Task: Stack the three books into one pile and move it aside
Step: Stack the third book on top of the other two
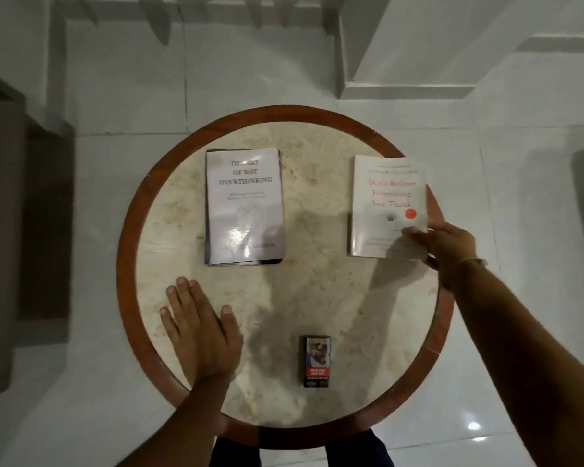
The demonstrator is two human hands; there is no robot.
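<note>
A pale grey book titled "The Art of Not Overthinking" (245,207) lies on the left half of the round table (317,284). Dark edges of another book (207,230) show under it along its left and lower sides. A white book with red lettering (385,203) sits at the table's right edge. My right hand (445,254) grips its lower right corner, thumb on the cover. My left hand (199,332) rests flat on the marble below the grey book, fingers spread, holding nothing.
A small dark cigarette pack (317,361) lies near the table's front edge. The tabletop is beige marble with a brown wooden rim (129,251). White tiled floor and white steps (408,89) surround the table. A dark piece of furniture (14,214) stands at the left.
</note>
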